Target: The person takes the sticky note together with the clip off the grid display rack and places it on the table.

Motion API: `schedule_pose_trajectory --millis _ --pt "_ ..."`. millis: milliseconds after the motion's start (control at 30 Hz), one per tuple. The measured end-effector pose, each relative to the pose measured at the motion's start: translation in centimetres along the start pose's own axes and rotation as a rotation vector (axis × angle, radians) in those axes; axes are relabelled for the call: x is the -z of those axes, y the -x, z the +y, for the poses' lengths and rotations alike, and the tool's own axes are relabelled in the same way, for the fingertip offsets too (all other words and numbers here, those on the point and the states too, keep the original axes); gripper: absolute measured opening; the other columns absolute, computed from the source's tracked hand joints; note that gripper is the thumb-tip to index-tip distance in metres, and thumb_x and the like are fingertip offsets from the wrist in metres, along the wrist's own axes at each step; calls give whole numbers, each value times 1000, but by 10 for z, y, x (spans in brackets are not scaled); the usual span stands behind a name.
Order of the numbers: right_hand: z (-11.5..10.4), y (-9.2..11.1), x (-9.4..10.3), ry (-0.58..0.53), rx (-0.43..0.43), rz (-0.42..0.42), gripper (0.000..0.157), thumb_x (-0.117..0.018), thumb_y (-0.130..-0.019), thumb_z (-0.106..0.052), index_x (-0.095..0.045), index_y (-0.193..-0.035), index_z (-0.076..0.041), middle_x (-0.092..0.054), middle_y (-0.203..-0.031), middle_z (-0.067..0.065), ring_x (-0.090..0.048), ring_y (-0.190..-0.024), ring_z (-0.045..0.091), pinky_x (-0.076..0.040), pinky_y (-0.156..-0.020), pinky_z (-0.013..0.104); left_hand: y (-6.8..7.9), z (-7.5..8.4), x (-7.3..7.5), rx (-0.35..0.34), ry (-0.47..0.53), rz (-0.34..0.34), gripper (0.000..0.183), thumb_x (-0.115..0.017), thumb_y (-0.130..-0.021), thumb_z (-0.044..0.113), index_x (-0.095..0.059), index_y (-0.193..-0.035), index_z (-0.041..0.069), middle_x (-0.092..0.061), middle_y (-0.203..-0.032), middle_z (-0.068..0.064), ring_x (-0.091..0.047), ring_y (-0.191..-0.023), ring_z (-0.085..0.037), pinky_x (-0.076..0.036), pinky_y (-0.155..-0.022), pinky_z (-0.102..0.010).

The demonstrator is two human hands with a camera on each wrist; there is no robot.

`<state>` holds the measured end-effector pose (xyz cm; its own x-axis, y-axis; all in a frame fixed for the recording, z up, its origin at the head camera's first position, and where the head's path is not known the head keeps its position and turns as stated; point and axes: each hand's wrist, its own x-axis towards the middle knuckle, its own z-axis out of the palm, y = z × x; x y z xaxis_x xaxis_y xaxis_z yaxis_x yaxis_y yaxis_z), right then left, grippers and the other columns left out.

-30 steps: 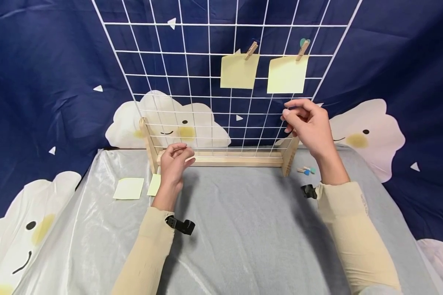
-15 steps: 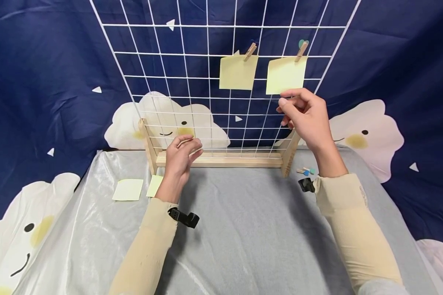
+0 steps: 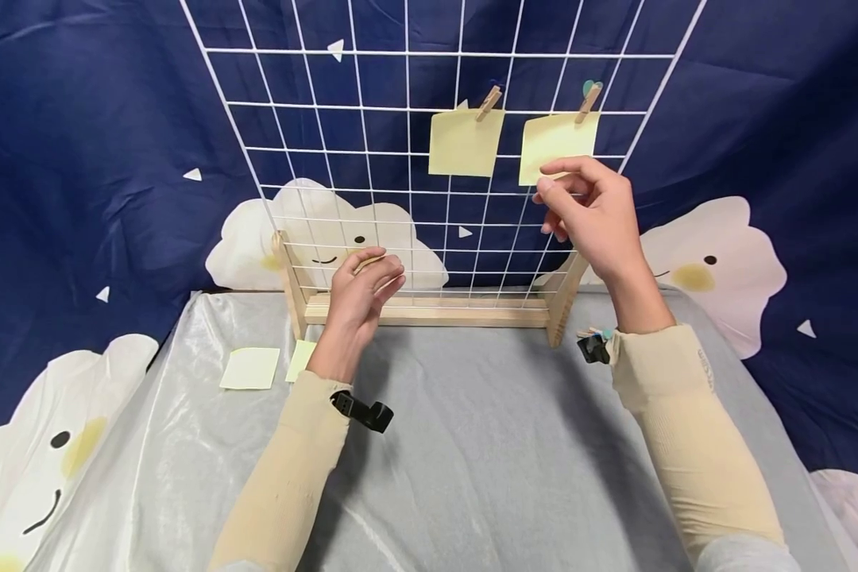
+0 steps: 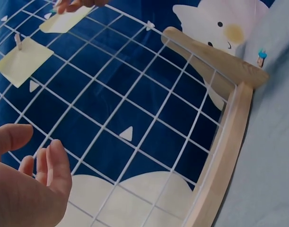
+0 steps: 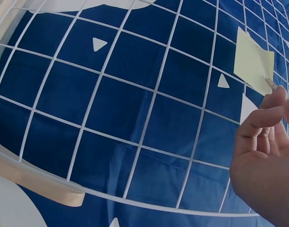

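Observation:
A white wire grid [image 3: 407, 191] stands upright in a wooden base [image 3: 429, 311]. Two yellow sticky notes hang on its upper right: a left note [image 3: 465, 143] and a right note [image 3: 554, 141], each held by a small wooden clothespin [image 3: 489, 103]. My right hand [image 3: 597, 214] is raised before the right note and overlaps its lower corner, fingers loosely bent and nothing visible in them. Lower down, my left hand [image 3: 361, 294] hovers in front of the grid's lower left. Its thumb [image 4: 12, 138] and fingers are apart, with nothing between them.
Two more sticky notes lie on the grey cloth: one note [image 3: 250, 369] at the left, another [image 3: 299, 359] partly behind the left forearm. Small clothespins [image 3: 595, 334] with coloured tops lie right of the base, partly hidden by the right wrist camera [image 3: 593, 349].
Both hands have risen. The left has also moved right and forward along the grid; the right has come up over the lower part of the right note.

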<state>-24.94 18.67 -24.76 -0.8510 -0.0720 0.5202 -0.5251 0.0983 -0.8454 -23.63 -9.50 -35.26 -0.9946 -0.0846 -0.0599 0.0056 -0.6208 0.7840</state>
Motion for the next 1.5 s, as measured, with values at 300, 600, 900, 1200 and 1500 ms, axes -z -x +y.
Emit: schedule_pose_trajectory --millis 300,600,900,1200,1500 --pt "-10 -12 -7 -3 5 -2 22 -73 -94 -8 -69 -114 -1 -70 -83 11 -57 -48 17 -44 -43 21 -4 6 -13 33 41 -31 23 -67 -90 -10 -58 -104 5 -68 -94 -11 -69 -85 -21 -62 -85 -32" --pt "-16 -25 -13 -22 25 15 19 -73 -93 -6 -70 -111 -1 -68 -82 13 -58 -47 17 -46 -43 21 -7 12 -24 22 43 -50 22 -68 -90 -11 -59 -102 6 -67 -98 -12 -69 -87 -22 -60 -89 -36" --pt "-19 -38 -16 -23 48 29 19 -73 -91 -3 -71 -110 -3 -66 -81 10 -58 -47 18 -46 -43 21 -9 16 -36 26 60 -76 22 -68 -90 -11 -60 -102 5 -65 -110 -18 -69 -91 -24 -57 -96 -40" --pt "-23 -50 -24 -23 57 23 20 -72 -91 -1 -69 -111 -4 -65 -82 9 -57 -49 20 -46 -43 22 -13 21 -48 21 82 -84 22 -67 -90 -12 -60 -104 4 -65 -113 -20 -69 -91 -25 -60 -91 -35" --pt "-29 -64 -30 19 78 -1 18 -71 -92 -1 -68 -110 -4 -64 -82 7 -56 -48 19 -47 -43 22 -17 24 -58 12 91 -84 22 -65 -92 -13 -58 -105 3 -66 -105 -15 -68 -95 -28 -61 -87 -32"
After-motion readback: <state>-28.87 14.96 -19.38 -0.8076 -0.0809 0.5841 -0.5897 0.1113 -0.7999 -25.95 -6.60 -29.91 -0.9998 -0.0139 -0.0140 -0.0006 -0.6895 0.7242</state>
